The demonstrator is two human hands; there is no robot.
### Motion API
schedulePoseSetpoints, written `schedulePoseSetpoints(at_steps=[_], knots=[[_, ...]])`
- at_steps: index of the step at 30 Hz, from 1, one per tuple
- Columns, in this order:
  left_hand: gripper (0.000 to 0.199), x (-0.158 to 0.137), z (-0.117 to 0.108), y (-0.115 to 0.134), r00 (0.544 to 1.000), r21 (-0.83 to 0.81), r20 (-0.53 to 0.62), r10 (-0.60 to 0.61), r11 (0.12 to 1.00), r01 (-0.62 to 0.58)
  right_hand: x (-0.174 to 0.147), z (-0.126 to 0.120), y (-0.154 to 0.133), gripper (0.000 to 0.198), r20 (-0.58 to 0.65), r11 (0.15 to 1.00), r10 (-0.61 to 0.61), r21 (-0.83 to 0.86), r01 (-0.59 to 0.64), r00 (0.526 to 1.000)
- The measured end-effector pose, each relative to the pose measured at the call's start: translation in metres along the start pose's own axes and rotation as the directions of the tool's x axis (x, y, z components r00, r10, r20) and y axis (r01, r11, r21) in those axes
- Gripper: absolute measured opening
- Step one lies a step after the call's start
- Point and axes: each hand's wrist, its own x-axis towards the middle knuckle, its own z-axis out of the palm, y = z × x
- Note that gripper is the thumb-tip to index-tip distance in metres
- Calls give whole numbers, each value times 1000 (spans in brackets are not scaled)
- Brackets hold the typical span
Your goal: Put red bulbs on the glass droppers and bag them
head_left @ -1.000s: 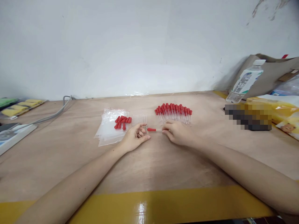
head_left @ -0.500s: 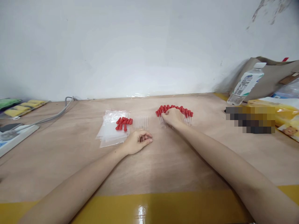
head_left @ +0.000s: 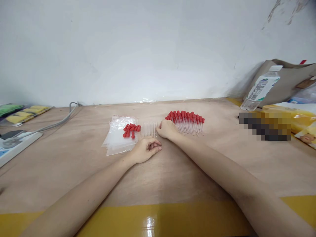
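Note:
My left hand (head_left: 146, 150) rests on the table, fingers loosely curled and thumb apart, holding nothing. Just beyond it lies a row of clear glass dropper tubes (head_left: 148, 129). My right hand (head_left: 167, 129) is at the right end of that row, its fingertips pinched at the last glass tube; the fingers partly hide it. Left of the tubes, several loose red rubber bulbs (head_left: 131, 128) lie on a stack of clear zip bags (head_left: 118, 138). To the right of my right hand, many droppers with red bulbs (head_left: 189, 120) lie side by side in a fan, bulbs toward the wall.
A plastic bottle (head_left: 261, 88) leans by a grey bag (head_left: 286, 77) at the right, near yellow packaging (head_left: 293, 113). At the left are a white power strip (head_left: 22, 144), a grey cable (head_left: 59, 122) and yellow-and-green packs (head_left: 24, 113). A white wall (head_left: 148, 52) stands behind the table.
My right hand has moved left, from over the red-bulbed droppers to the right end of the glass tube row. My left hand has stayed in place.

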Motion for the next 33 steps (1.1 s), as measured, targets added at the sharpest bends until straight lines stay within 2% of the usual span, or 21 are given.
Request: schedulePoseSetpoints(at_steps=[3, 6, 7, 9, 11, 12, 13, 15, 17, 19, 27, 33], knots=[[18, -2, 2, 2, 997, 73, -36, 66, 995, -63, 6, 2, -8, 28, 47, 998, 43, -51, -40, 998], [17, -2, -1, 1, 968, 207, -216, 129, 975, -84, 7, -3, -10, 27, 81, 996, 44, -78, -38, 996], [18, -1, -5, -2, 941, 260, -313, 131, 965, -48, 5, -4, -9, 27, 93, 996, 32, -88, -24, 995], [19, 3, -16, -14, 858, 346, -503, 109, 935, 84, -2, -8, -5, 27, 102, 994, -9, -105, 19, 995], [25, 9, -32, -31, 789, 376, -610, 65, 901, 216, -13, -10, 1, 26, 97, 990, -60, -119, 71, 994], [30, 12, -39, -40, 786, 389, -617, 36, 883, 265, -19, -12, 5, 26, 93, 988, -81, -124, 92, 992], [34, 15, -46, -49, 804, 396, -594, -2, 870, 295, -25, -12, 10, 26, 89, 985, -101, -132, 112, 991], [39, 20, -54, -64, 865, 389, -491, -106, 861, 327, -38, -13, 21, 25, 83, 977, -142, -149, 154, 986], [40, 23, -55, -70, 905, 389, -383, -184, 857, 338, -49, -14, 31, 24, 65, 969, -181, -158, 189, 981], [40, 25, -51, -69, 919, 397, -327, -219, 851, 344, -58, -15, 41, 22, 37, 967, -202, -148, 206, 979], [39, 46, -20, -44, 877, 352, -399, -270, 838, 418, -68, -14, 62, 18, -20, 984, -174, -35, 173, 985], [43, 58, -2, -34, 841, 330, -440, -315, 814, 478, -69, -16, 67, 16, -37, 984, -175, -27, 174, 984]])
